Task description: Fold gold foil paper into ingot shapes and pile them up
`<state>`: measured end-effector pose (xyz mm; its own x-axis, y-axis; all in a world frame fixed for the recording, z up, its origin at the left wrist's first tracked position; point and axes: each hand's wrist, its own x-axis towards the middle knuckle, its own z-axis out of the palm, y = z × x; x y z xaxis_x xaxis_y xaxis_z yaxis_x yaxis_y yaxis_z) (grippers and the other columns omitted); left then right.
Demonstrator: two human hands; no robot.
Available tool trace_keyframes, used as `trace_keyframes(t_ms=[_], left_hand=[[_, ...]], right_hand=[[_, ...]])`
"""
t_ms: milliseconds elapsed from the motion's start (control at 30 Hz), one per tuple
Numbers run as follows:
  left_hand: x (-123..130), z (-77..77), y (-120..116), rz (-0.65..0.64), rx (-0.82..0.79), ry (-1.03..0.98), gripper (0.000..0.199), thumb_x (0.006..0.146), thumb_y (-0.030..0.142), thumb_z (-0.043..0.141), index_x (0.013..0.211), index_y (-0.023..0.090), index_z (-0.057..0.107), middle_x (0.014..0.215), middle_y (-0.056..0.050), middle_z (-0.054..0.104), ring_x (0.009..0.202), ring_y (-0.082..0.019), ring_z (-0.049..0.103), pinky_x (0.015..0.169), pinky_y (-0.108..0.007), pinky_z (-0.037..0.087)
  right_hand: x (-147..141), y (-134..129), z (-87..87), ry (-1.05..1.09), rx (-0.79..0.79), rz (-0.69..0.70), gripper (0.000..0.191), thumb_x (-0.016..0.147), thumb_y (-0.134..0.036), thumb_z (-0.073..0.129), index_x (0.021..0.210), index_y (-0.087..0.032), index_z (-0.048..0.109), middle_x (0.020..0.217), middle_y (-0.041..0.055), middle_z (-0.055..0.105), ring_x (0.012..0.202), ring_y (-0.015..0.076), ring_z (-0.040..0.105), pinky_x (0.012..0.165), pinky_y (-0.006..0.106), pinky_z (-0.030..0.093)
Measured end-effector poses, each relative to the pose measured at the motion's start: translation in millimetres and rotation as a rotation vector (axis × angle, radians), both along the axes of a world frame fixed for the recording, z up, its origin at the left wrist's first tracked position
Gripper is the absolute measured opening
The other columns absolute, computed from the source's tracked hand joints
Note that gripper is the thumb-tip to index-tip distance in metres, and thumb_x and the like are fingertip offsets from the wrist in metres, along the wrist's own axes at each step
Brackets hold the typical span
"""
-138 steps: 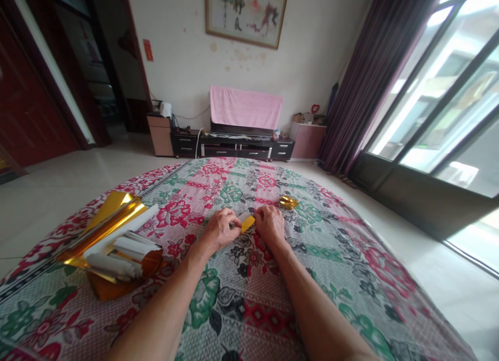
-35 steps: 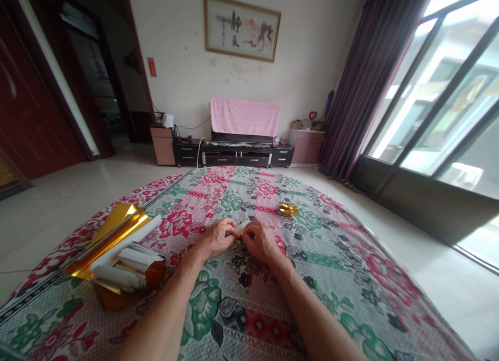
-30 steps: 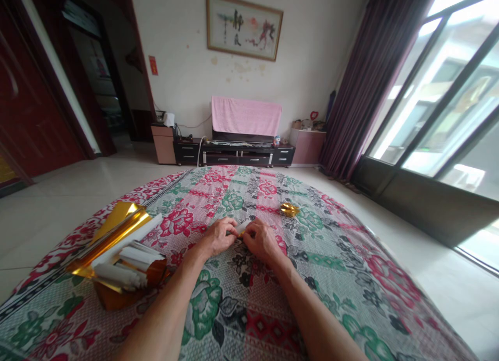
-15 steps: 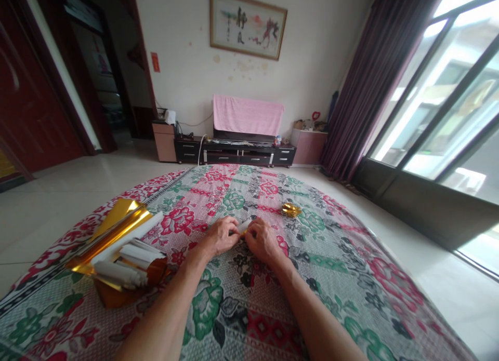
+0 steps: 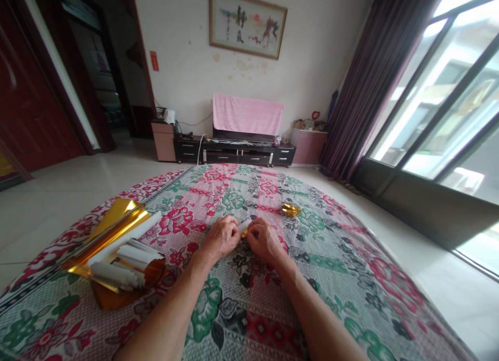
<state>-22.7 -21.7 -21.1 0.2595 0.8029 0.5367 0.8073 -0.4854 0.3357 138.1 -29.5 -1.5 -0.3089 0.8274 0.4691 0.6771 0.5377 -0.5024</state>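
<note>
At ten o'clock, past the floor, stands a dark red door (image 5: 37, 85). On the near left of the counter (image 5: 331, 304), which is draped in a floral tablecloth, gold foil sheets (image 5: 113, 218) lie in a loose pile at nine o'clock, with a long white edge showing along one of them. Toward eight o'clock, just beside and partly over that foil, lies a bundle of white-sided folded papers (image 5: 117, 275). A small red paper strip is stuck to the wall (image 5: 155, 61) at eleven o'clock.

The left hand (image 5: 222, 236) comes in from seven o'clock, its fingers curled narrow on the left end of a foil paper strip (image 5: 244, 226), the hub of this clock. The strip is near the middle of the counter, pale on its far part and gold on its near edge; the fingers hide much of it. Straight ahead at twelve, a pink towel (image 5: 248, 113) hangs below a framed calligraphy picture (image 5: 248, 22).

The right hand (image 5: 264, 239) reaches in from five o'clock, fingers bunched narrow on the strip's right end. At two o'clock from the strip, near the right hand but apart from it, rests a crumpled-looking gold foil piece (image 5: 291, 210). Farther off, between one and two, hangs a purple curtain (image 5: 351, 91).
</note>
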Motion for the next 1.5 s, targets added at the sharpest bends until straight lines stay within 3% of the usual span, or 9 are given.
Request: trace_keyframes(t_ms=[667, 867, 1000, 1133, 1333, 1500], left_hand=[[8.0, -1.6, -1.1, 0.113, 0.008, 0.003, 0.012, 0.067, 0.008, 0.053, 0.059, 0.017, 0.053, 0.082, -0.005, 0.059, 0.08, -0.016, 0.055, 0.076, -0.029, 0.044], [4.2, -3.0, -1.1, 0.06, -0.024, -0.042, 0.01, 0.067, 0.01, 0.055, 0.072, 0.02, 0.054, 0.079, -0.002, 0.057, 0.081, -0.017, 0.055, 0.079, -0.03, 0.043], [2.9, -3.9, 0.6, 0.031, -0.056, -0.049, 0.012, 0.067, 0.01, 0.054, 0.073, 0.02, 0.057, 0.082, -0.003, 0.057, 0.084, -0.017, 0.055, 0.081, -0.031, 0.042], [2.7, -4.2, 2.2, 0.021, -0.071, -0.069, 0.01, 0.067, 0.01, 0.056, 0.069, 0.019, 0.06, 0.083, -0.005, 0.058, 0.085, -0.018, 0.055, 0.08, -0.032, 0.043], [2.5, -4.7, 2.1, 0.017, -0.071, -0.091, 0.009, 0.066, 0.01, 0.056, 0.068, 0.018, 0.059, 0.082, -0.005, 0.058, 0.085, -0.018, 0.055, 0.081, -0.032, 0.043], [1.7, -7.1, 3.3, 0.018, -0.076, -0.086, 0.009, 0.066, 0.01, 0.056, 0.071, 0.018, 0.058, 0.083, -0.004, 0.058, 0.086, -0.018, 0.055, 0.081, -0.033, 0.043]], right_hand=[[-4.6, 2.1, -5.9, -0.022, 0.009, -0.093, 0.014, 0.066, -0.008, 0.053, 0.055, -0.015, 0.054, 0.077, 0.0045, 0.059, 0.073, 0.0125, 0.053, 0.07, 0.022, 0.039], [-1.2, 3.0, -7.2, -0.033, 0.023, -0.071, 0.009, 0.072, -0.012, 0.053, 0.069, -0.017, 0.06, 0.075, 0.003, 0.056, 0.076, 0.0139, 0.052, 0.072, 0.024, 0.037], [0.3, 2.2, -6.7, -0.058, 0.005, -0.012, 0.02, 0.076, -0.011, 0.049, 0.076, -0.021, 0.066, 0.086, 0.0039, 0.058, 0.083, 0.015, 0.052, 0.078, 0.027, 0.036], [-1.6, 0.7, -5.9, -0.059, -0.016, -0.026, 0.026, 0.073, -0.006, 0.047, 0.074, -0.021, 0.068, 0.086, 0.0042, 0.058, 0.083, 0.0149, 0.052, 0.08, 0.027, 0.036], [-6.3, -2.3, -4.1, -0.066, -0.021, -0.106, 0.013, 0.075, -0.019, 0.054, 0.07, -0.019, 0.066, 0.084, 0.0049, 0.057, 0.083, 0.0157, 0.052, 0.077, 0.026, 0.037], [-6.0, 1.2, -4.6, -0.071, -0.045, -0.106, 0.012, 0.075, -0.017, 0.055, 0.071, -0.02, 0.066, 0.084, 0.0045, 0.057, 0.082, 0.0158, 0.052, 0.075, 0.026, 0.037]])
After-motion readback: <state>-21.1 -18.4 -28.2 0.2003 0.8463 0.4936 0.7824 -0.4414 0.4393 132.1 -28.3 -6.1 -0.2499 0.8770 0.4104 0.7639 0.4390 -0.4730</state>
